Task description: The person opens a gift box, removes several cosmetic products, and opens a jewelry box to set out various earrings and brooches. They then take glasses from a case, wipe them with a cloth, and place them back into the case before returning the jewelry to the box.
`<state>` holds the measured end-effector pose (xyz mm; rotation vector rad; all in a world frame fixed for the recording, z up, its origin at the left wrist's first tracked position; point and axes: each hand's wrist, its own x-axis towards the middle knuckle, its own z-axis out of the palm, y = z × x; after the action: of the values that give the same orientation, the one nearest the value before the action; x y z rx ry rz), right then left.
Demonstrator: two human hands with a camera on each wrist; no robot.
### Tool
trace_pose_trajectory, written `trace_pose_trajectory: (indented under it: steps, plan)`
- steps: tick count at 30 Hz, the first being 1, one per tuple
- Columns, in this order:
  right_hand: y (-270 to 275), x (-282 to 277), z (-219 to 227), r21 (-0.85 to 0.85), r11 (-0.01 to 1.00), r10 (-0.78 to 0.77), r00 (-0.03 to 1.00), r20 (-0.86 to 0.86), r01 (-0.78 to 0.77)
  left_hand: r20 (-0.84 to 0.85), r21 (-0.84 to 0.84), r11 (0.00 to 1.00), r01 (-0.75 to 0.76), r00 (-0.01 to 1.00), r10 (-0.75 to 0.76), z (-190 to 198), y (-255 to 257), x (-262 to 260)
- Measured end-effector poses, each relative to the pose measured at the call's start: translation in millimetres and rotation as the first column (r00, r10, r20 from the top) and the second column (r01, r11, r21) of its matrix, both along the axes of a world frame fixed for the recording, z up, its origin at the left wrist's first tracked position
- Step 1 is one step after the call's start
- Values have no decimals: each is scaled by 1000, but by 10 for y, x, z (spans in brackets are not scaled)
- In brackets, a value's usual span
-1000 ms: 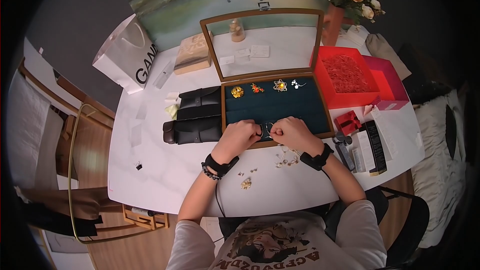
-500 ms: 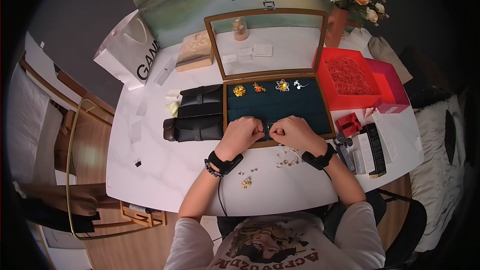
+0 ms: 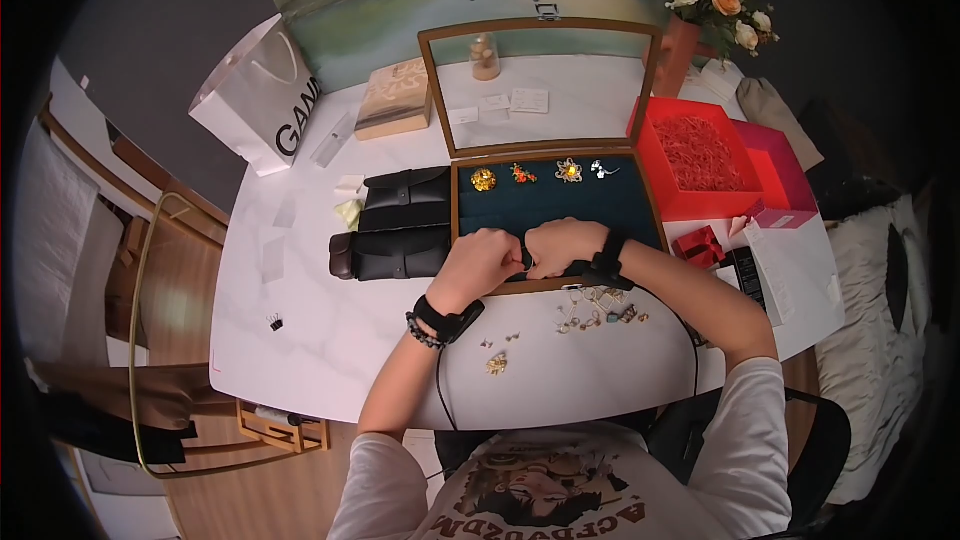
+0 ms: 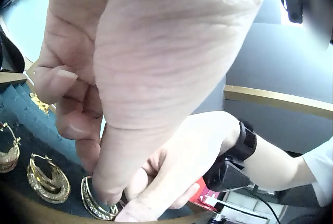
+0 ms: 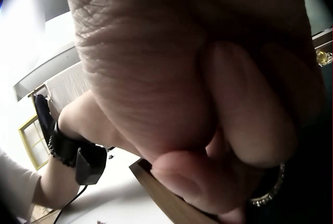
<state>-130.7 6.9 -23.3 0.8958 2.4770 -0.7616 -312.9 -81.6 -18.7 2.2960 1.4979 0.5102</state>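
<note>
A wooden jewelry box [image 3: 654,210] with a dark green padded inside stands with its glass lid raised. Over its front edge, my left hand [image 3: 483,262] pinches a gold hoop earring [image 4: 94,207] between thumb and fingers. My right hand [image 3: 562,248] meets it there, thumb and curled fingertips at the same earring; the exact grip is partly hidden behind the fingers. Beside it in the left wrist view lie another patterned gold hoop [image 4: 54,197] and a further gold hoop [image 4: 9,162]. Along the back row sit several brooches, among them a round gold one [image 3: 483,179].
Loose jewelry [image 3: 600,308] and a gold piece [image 3: 497,364] lie on the white table in front of the box. To its left are black pouches [image 3: 400,255]; on its right, a red gift box [image 3: 690,202] and a small ribboned box [image 3: 699,246]. A paper bag [image 3: 245,110] stands behind.
My right hand has turned and shifted left against the left hand, its elbow swinging out to the right. More loose jewelry shows beneath the right wrist. The left hand stays nearly in place.
</note>
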Motion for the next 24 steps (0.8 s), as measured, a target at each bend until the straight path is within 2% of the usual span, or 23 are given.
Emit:
trace_pose_trajectory:
  steps: [2, 4, 8, 11, 14, 17, 19, 20, 22, 23, 24]
  plan:
    - [6, -62, 13, -2, 1000, 29, 999, 20, -29, -5, 13, 1000, -2, 1000, 2, -8, 7, -26]
    - [-6, -131, 119, -38, 999, -27, 994, 106, 31, 6, 11, 1000, -19, 1000, 19, -6, 24, -49]
    - [24, -213, 72, -60, 998, -27, 992, 121, 34, 1, 26, 999, -30, 1000, 30, 9, 22, -80]
    - [-16, -234, 113, 20, 1000, -24, 994, 111, 22, -16, 35, 999, -39, 999, 39, 33, 19, -86]
    - [-54, -218, 121, 56, 998, -22, 997, 71, 18, -4, 25, 999, -40, 999, 40, 19, 13, -88]
    - [-33, -150, 93, 5, 999, -49, 999, 25, 49, -7, 46, 998, -32, 999, 32, 13, 4, -87]
    - [15, -58, 26, -74, 997, 1, 993, -119, -10, 42, 17, 1000, -24, 999, 24, 16, 6, -82]
    - [5, -26, 60, -71, 997, 4, 993, -117, -13, 44, 20, 999, -28, 999, 27, 44, 0, -79]
    - [-30, 50, 122, -30, 996, -85, 976, -198, 81, 29, -21, 999, -39, 999, 39, 104, -18, -75]
    - [-80, 107, 164, -29, 997, -81, 977, -195, 77, 33, -20, 999, -42, 999, 43, 94, -13, -79]
    - [-163, 169, 208, -129, 987, -131, 946, -295, 96, 41, -12, 999, -32, 999, 32, 75, -5, -85]
